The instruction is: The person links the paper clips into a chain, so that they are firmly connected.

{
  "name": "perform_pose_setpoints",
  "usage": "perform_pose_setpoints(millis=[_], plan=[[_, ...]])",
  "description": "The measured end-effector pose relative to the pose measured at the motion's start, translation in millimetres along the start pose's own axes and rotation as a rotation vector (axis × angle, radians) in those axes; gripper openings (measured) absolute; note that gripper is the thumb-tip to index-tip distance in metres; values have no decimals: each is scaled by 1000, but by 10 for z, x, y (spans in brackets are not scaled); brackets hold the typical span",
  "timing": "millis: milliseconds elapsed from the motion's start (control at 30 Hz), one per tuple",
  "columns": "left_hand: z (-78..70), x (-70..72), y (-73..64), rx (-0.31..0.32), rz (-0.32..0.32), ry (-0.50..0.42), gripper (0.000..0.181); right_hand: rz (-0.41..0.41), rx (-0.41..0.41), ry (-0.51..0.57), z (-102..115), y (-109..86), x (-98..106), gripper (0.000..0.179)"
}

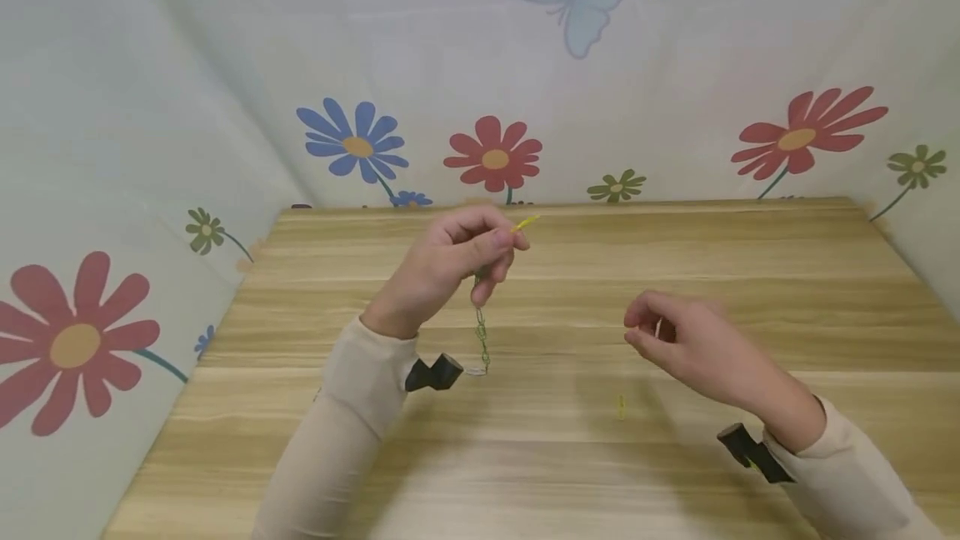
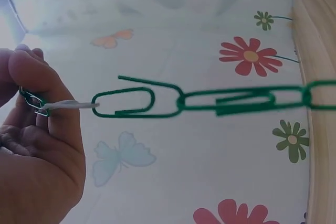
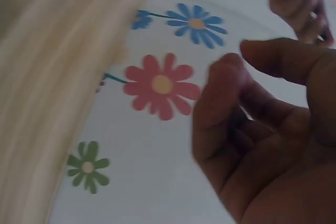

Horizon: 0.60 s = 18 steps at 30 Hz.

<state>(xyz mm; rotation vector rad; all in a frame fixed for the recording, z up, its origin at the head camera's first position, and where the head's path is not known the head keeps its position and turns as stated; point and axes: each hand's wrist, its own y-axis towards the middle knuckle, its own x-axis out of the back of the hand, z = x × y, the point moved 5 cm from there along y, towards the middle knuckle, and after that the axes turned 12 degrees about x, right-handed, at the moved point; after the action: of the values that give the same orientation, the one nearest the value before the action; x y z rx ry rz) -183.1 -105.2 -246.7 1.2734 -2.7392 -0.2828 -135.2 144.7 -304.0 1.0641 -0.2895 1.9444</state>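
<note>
My left hand point(image 1: 501, 244) is raised above the wooden table point(image 1: 750, 273) and pinches the top of a paper clip chain point(image 1: 481, 338). A yellow clip point(image 1: 526, 223) sticks out past its fingertips, and green links hang down to a pale clip point(image 1: 476, 371) near the tabletop. The left wrist view shows the green links point(image 2: 210, 100) close up, with my left hand point(image 2: 37, 100) gripping a silver clip point(image 2: 32, 99). My right hand point(image 1: 643, 332) hovers to the right, fingers loosely curled and blurred. In the right wrist view, nothing shows between the thumb and fingers of that hand point(image 3: 244, 77).
A single yellow clip point(image 1: 621, 407) lies on the table between my hands. Walls of flower-printed cloth point(image 1: 495, 152) close in the table at the back and on both sides. Black wrist mounts point(image 1: 433, 373) sit on both sleeves.
</note>
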Motion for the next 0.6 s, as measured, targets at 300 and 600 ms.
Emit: perform_pose_setpoints(millis=[300, 600], plan=[[-64, 137, -19, -120, -120, -159, 21, 307, -20, -202, -235, -182, -645, 35], [-67, 245, 0, -163, -185, -234, 28, 285, 16, -340, -151, -162, -883, 28]])
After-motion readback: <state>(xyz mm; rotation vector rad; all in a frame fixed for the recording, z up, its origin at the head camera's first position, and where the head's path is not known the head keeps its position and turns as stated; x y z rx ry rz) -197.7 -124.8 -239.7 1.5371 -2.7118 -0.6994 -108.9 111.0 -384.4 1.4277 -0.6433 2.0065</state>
